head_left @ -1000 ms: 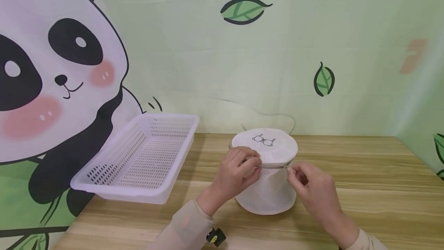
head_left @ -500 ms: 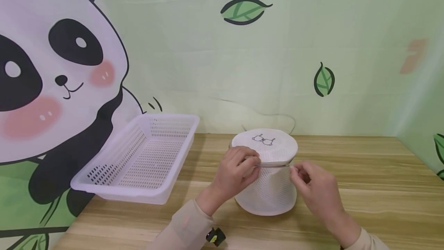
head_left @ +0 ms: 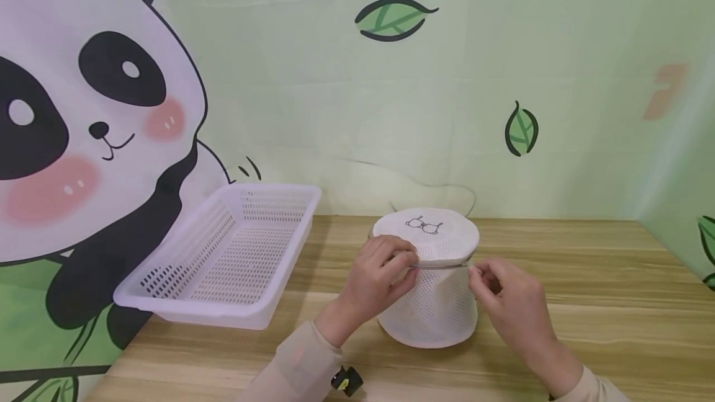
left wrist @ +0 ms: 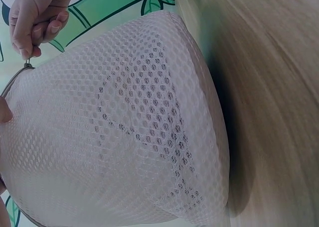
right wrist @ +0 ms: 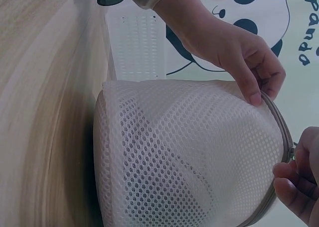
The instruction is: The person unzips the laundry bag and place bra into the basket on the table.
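A white mesh laundry bag [head_left: 430,309], round like a drum, stands upright on the wooden table with glasses drawn on its lid [head_left: 441,241]. A grey zipper [right wrist: 281,118] runs around the top edge. My left hand [head_left: 382,272] pinches the rim at the front left, thumb below the zipper and fingers on top. At the right front of the rim, my right hand [head_left: 511,303] pinches the zipper pull [left wrist: 28,63] between thumb and curled forefinger. Something dark shows faintly through the mesh; its kind cannot be told.
A white perforated plastic basket [head_left: 223,309] sits on the left of the table [head_left: 614,303]. A small black object with a yellow mark [head_left: 347,381] lies near the left sleeve. Behind is a green panda-print backdrop [head_left: 313,92], with a thin cord-like line [head_left: 413,178] in front of it.
My right hand has slid slightly right along the rim with the zipper pull. My left hand holds the same place on the rim, and the bag stays put.
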The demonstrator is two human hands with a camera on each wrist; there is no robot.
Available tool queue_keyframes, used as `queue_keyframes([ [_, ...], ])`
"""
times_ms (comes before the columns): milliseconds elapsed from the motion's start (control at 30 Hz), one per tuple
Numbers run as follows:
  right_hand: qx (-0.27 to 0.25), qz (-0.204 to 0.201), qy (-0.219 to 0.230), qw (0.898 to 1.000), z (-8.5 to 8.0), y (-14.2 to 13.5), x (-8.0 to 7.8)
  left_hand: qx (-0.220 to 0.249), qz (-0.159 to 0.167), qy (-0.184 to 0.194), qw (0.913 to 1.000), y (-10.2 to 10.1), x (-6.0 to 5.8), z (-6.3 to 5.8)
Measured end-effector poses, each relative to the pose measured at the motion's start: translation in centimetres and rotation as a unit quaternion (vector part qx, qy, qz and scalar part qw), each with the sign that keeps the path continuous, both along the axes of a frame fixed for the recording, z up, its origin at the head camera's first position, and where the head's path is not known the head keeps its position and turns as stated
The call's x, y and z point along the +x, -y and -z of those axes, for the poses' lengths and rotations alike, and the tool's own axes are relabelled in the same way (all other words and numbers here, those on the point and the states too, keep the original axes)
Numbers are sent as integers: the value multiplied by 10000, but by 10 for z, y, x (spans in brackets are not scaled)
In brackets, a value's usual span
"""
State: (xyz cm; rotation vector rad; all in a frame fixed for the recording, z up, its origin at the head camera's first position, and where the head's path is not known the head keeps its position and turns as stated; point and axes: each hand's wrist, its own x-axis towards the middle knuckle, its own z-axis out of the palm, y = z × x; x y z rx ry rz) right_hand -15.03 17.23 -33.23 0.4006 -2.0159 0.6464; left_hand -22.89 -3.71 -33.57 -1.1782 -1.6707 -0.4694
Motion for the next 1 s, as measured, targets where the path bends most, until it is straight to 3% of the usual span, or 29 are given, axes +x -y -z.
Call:
queue_keyframes([
  [1000, 26, -32, 95, 9999, -2, -2, 0, 45, 38, 23, 10000, 2, -2, 0],
])
